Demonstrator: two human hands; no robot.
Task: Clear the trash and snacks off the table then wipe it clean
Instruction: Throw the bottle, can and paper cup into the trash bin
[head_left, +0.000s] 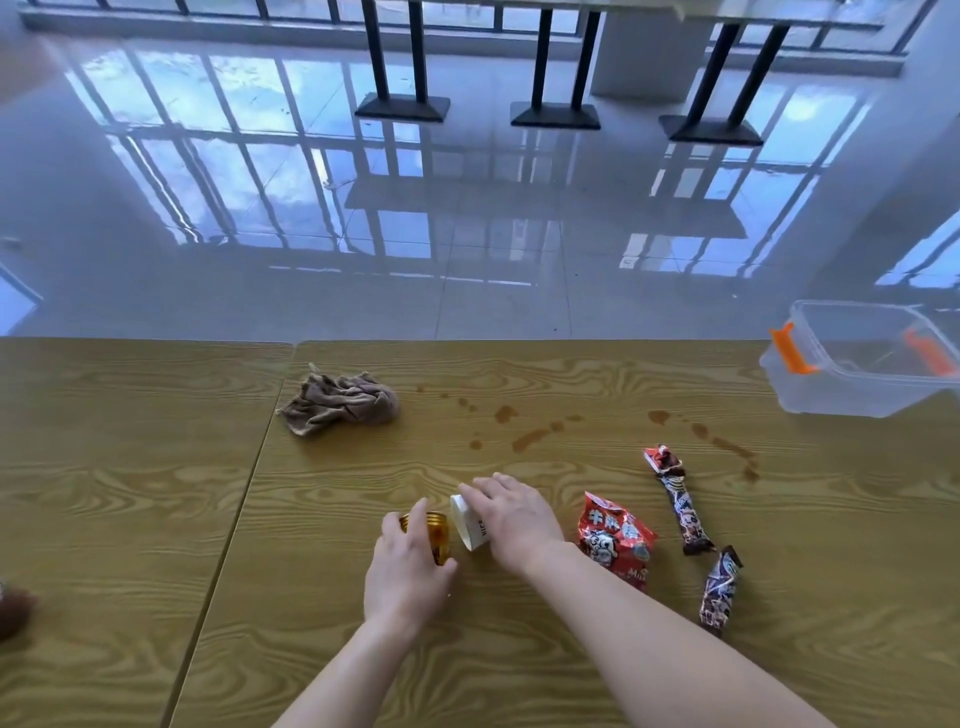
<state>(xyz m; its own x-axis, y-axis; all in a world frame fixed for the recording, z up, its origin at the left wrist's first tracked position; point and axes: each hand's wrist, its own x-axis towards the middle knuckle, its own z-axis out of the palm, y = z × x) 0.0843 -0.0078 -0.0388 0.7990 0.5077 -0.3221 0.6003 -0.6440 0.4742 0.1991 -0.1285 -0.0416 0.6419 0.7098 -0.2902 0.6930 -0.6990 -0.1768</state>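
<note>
Both hands are lying low over the wood-grain table (519, 649), close together near its middle. The left hand (408, 569) is curling around a gold-coloured metal can (439, 535) that is lying on its side, its ribbed end pointing away from the person; the fingers are wrapping over the top of it and the thumb is sitting at its near side. Just right of that, the right hand (514, 525) is resting palm-down on a white paper cup (470, 522), also tipped on its side with its rim facing left toward the can and dark lettering showing on its wall; the fingers are lying together across it, though whether they are actually gripping it cannot be told. Just right of the right wrist a crumpled red snack bag (615, 538) is lying flat, and farther right two twisted dark wrappers (680, 501) (719, 590) are lying one beyond the other. Ahead of the hands, brown spill stains (530, 439) are dotting the tabletop. Ahead and to the left a crumpled brown rag (340, 400) is sitting, well apart from both hands. Far right and ahead, a clear plastic bin (852, 384) with orange clips is overhanging the table's edge.
</note>
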